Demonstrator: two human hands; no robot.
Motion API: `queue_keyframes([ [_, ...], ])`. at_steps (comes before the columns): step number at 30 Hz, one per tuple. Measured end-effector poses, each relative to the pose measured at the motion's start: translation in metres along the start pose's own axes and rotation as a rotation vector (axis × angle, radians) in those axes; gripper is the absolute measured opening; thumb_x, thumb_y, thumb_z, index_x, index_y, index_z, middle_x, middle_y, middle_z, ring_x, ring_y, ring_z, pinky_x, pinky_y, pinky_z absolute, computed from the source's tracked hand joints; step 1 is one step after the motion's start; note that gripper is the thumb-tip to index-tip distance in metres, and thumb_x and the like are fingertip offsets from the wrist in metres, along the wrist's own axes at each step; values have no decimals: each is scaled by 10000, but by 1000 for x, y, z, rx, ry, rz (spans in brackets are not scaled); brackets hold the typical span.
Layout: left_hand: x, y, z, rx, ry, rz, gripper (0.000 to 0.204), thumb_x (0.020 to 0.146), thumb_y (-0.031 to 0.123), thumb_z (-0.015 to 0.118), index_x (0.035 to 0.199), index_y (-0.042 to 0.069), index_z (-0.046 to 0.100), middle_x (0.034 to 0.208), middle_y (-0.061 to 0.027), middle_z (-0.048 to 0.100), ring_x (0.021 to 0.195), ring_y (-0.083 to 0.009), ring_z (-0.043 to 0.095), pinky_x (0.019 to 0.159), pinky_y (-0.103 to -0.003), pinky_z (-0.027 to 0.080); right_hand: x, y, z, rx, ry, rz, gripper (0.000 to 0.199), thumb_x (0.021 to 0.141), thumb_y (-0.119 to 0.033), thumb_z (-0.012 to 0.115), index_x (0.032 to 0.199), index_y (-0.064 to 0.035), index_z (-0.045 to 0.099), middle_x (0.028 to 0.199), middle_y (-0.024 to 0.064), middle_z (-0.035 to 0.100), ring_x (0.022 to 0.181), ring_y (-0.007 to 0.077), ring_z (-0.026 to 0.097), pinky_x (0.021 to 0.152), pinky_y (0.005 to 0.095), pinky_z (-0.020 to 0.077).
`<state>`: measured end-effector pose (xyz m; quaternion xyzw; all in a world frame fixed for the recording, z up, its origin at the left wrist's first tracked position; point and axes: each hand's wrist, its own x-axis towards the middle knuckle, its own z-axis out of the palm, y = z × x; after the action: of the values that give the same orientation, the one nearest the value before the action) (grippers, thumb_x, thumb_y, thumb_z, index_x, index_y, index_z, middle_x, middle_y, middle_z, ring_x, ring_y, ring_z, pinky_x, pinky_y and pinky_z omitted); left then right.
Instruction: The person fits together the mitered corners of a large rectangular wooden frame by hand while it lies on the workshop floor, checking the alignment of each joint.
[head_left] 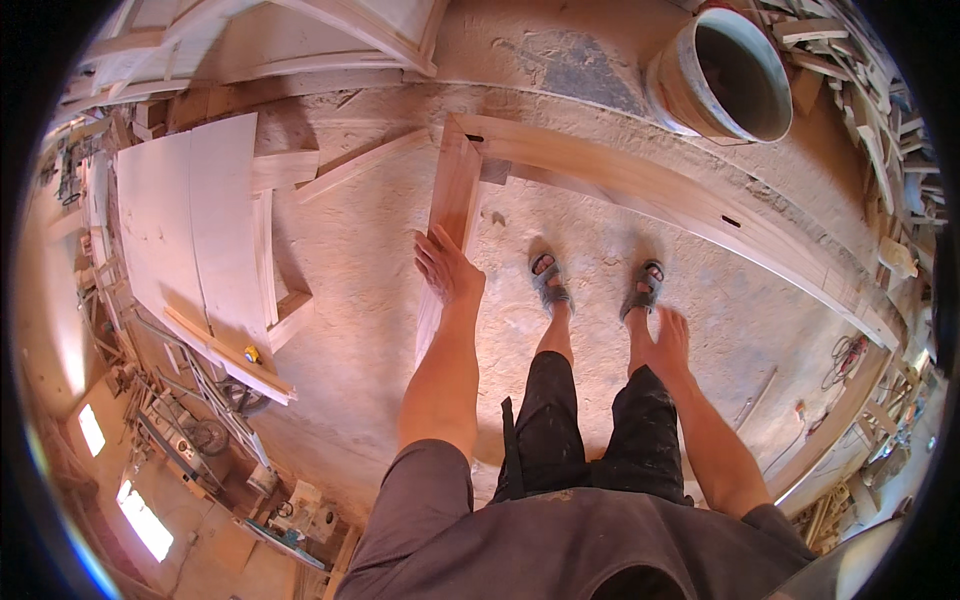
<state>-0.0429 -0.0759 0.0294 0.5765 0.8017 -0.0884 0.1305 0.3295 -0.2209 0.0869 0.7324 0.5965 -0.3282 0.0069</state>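
A big wooden frame lies before me, its long beam (pixel 640 188) curving across the view, with dark slots cut in it. Its left side piece (pixel 455 190) runs back toward me from the far corner. My left hand (pixel 449 268) is over this side piece, fingers stretched out and spread; whether the palm presses on the wood I cannot tell. My right hand (pixel 668 345) hangs beside my right shin, inside the frame, with its fingers extended and nothing visible in them. Both my feet stand on the dusty floor within the frame.
A large bucket (pixel 684 85) stands beyond the long beam. Pale panels (pixel 190 215) lie at left, with a loose strip (pixel 365 165) nearby and a yellow tape measure (pixel 252 354). Scrap wood (pixel 860 90) is heaped at far right; a coiled cable (pixel 848 355) lies at right.
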Motion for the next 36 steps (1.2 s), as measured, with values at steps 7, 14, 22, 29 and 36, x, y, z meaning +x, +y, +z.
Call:
queue_keyframes([
  [7, -57, 12, -16, 9, -81, 73, 936, 794, 101, 702, 1640, 44, 305, 1697, -315, 173, 1599, -464, 146, 1316, -542, 142, -200, 138, 26, 140, -101, 601, 491, 756, -119, 684, 1238, -27, 663, 1213, 263, 680, 1190, 478, 604, 1060, 539, 482],
  [14, -198, -42, 48, -18, -221, 357, 886, 755, 191, 787, 1544, -44, 459, 1576, -348, 421, 1509, -505, 334, 1263, -594, 271, -283, 179, 35, 498, 71, 625, 382, 783, -158, 666, 1142, -28, 669, 1046, 260, 687, 1034, 437, 677, 871, 504, 545],
  [22, -338, 88, -7, 157, -380, 609, 789, 741, 259, 723, 1410, -127, 564, 1363, -363, 621, 1289, -507, 588, 1155, -535, 443, -432, 283, 15, 835, 261, 784, 506, 799, -198, 671, 1278, -34, 670, 1276, 221, 682, 1251, 415, 608, 1105, 481, 474],
  [29, -406, 283, 3, 102, -501, 1030, 720, 748, 304, 752, 1350, -71, 626, 1176, -270, 742, 1108, -437, 704, 996, -500, 549, -552, 426, -30, 928, 466, 1146, 501, 812, -172, 660, 1294, -36, 668, 1348, 215, 664, 1337, 401, 559, 1152, 459, 454],
  [36, -541, 494, -5, 309, -594, 1028, 675, 797, 316, 747, 1360, -36, 626, 1183, -229, 756, 1113, -412, 710, 995, -477, 556, -604, 559, -93, 937, 546, 1228, 513, 816, -163, 686, 1313, -40, 658, 1367, 203, 660, 1351, 392, 552, 1161, 454, 451],
])
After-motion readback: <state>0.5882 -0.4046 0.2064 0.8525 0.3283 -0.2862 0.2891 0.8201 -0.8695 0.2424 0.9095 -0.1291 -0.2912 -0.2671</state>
